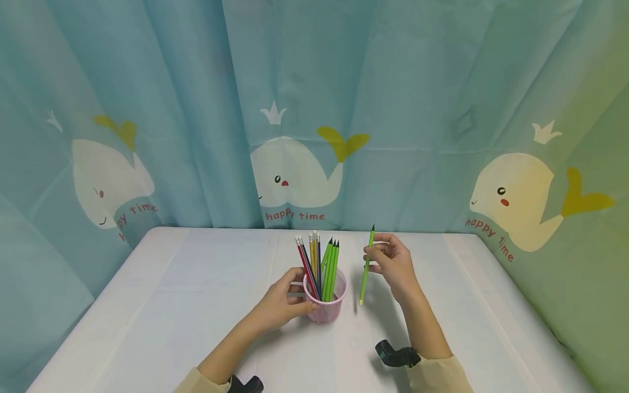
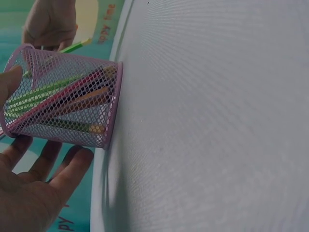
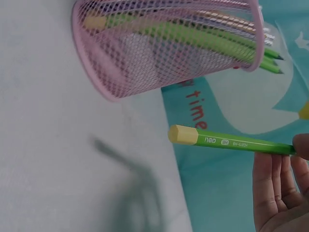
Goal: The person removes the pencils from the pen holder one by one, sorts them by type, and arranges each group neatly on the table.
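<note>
A pink mesh pencil cup [image 1: 328, 314] stands on the white table, holding several pencils with red, dark, yellow and green barrels. My left hand [image 1: 280, 303] grips the cup from its left side, thumb at the near side of the rim and fingers behind. To the right of the cup, my right hand [image 1: 391, 265] pinches a green pencil [image 3: 227, 140] between thumb and fingers. That pencil is nearly upright, dark point up and pale yellow end down, above the table. The green pencils [image 1: 331, 273] in the cup also have their dark points up.
The white table [image 1: 196, 305] reaches back to a blue-green curtain [image 1: 413, 109] printed with whales and lettering. Black straps or mounts [image 1: 397, 355] sit at both wrists, by the beige sleeves [image 1: 437, 375].
</note>
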Demonstrator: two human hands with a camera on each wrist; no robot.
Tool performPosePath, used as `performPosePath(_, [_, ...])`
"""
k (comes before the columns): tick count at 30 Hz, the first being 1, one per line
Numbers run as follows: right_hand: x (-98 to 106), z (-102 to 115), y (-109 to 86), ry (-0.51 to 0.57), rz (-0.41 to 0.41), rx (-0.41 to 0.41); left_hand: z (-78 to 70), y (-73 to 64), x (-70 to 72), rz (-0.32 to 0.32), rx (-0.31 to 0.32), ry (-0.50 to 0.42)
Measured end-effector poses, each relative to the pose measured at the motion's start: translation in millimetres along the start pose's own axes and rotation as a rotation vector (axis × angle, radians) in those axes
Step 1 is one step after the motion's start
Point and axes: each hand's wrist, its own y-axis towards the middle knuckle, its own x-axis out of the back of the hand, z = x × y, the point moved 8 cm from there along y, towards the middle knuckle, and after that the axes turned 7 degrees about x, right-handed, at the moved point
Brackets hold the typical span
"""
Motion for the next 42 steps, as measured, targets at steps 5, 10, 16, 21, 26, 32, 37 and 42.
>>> performPosePath(5, [1.2,-11.8,1.9,-0.013,-0.005,-0.03,-0.3,-0.4,-1.0,0.017,0.002,-0.026])
performPosePath(10, [1.0,-22.0,2.9,-0.021,-0.001,-0.056,0.0,-0.4,-0.9,0.018,0.002,-0.026])
performPosePath(16, [-1.0,-30.0,1.8,-0.039,0.006,-0.081,0.8,0.3,-0.8,0.016,0.001,-0.018])
performPosePath(21, [-2.3,-34.0,1.1,-0.075,0.006,-0.098,0.5,-0.2,-0.7,0.017,0.004,-0.021])
performPosePath(26, [-3.9,-41.7,2.6,-0.09,0.034,-0.108,0.6,0.0,-0.3,0.014,0.006,-0.023])
performPosePath(32, [-4.8,-45.4,2.0,-0.105,0.053,-0.12,0.5,-0.2,-0.4,0.01,0.01,-0.006])
performPosePath(37, [-2.5,-54.2,3.2,-0.125,0.044,-0.123,1.4,-0.3,0.0,0.005,0.018,-0.002])
performPosePath(42, [-0.2,-61.4,4.5,-0.144,0.037,-0.147,0.6,-0.8,0.2,0.0,0.021,0.005])
